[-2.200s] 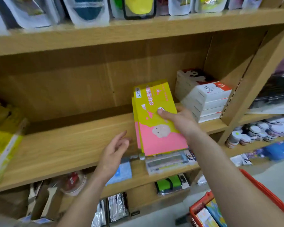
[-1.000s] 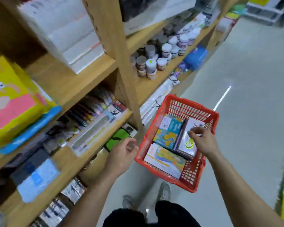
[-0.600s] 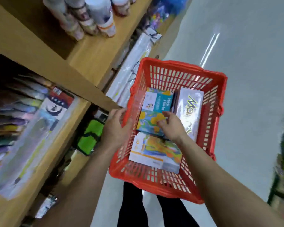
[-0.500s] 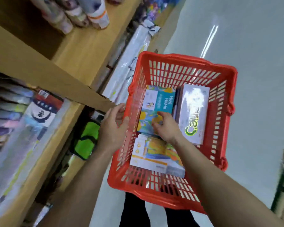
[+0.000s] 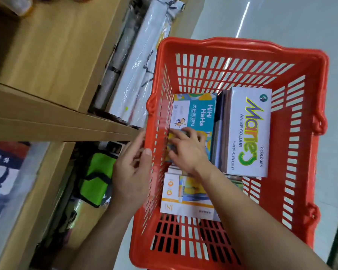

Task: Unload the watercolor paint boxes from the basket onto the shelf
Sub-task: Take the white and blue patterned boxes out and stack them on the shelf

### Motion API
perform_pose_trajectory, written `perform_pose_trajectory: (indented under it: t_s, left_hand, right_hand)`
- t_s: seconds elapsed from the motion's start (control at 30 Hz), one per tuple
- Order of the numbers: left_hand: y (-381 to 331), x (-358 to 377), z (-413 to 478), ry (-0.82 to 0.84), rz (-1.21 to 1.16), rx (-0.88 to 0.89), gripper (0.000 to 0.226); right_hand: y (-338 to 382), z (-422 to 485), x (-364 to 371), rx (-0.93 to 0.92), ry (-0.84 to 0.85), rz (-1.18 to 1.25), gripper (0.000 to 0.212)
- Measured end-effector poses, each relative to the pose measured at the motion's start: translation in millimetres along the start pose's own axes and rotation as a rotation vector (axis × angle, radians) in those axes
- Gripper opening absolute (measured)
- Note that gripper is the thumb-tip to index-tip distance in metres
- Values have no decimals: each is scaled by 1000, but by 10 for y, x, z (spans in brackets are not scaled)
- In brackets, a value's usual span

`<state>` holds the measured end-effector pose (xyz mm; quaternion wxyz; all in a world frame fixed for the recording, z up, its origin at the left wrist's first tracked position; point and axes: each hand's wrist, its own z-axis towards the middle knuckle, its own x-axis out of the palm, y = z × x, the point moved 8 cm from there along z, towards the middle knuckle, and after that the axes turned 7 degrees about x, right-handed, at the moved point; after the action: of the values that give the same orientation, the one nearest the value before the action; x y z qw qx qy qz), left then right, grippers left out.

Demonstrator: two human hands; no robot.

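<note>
A red plastic basket (image 5: 242, 45) fills the middle of the view. Three watercolor boxes lie flat in it: a teal "HiHi HaHa" box (image 5: 199, 112) at the left, a white "Marie's Water Colour" box (image 5: 248, 131) at the right, and a white and orange box (image 5: 185, 199) nearer to me. My right hand (image 5: 187, 151) is inside the basket, with its fingers curled over the near left end of the teal box. My left hand (image 5: 131, 172) grips the basket's left rim, thumb over the edge.
Wooden shelves (image 5: 57, 55) run along the left, close to the basket's left side. Wrapped white rolls (image 5: 141, 65) and a green pouch (image 5: 98, 178) lie on the lower levels. Grey floor (image 5: 281, 20) lies beyond and to the right of the basket.
I turned from the shelf down to the basket. My right hand moved from the white box to the teal box and closed on it. My left hand took the basket's rim.
</note>
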<state>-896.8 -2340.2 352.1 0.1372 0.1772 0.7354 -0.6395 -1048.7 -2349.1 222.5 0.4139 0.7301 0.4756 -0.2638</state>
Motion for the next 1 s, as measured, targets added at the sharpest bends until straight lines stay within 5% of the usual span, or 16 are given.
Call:
perform_pose_trajectory:
  t_s: [0.17,0.3,0.43,0.53,0.67,0.77,1.0]
  left_hand:
    - [-19,-5,-2,-26,-44,5,45]
    - [-79,-19,5,-32,32,19,42]
    - [-557,-90,-63,-97,439,360,40]
    - [-823,116,-118,-25,311,456,35]
    - [-559,776,-57,218,221,82,44]
    - [0,1208,30,349,268,-272,66]
    - [763,1559,86,420,546,-351,122]
  right_hand:
    - [-332,-351,-240,276,-276,247,66]
    - [-356,-571,-37,374,-181,462,78]
    - [-338,-766,67,412,-114,622,77]
    - [-461,-844,-183,441,-127,827,68]
    - [-672,-1153,-696,429,-191,1051,50]
    - [-974,-1399,-991,461,-271,985,43]
    - [-1313,-1436,-968,573,-298,946,42]
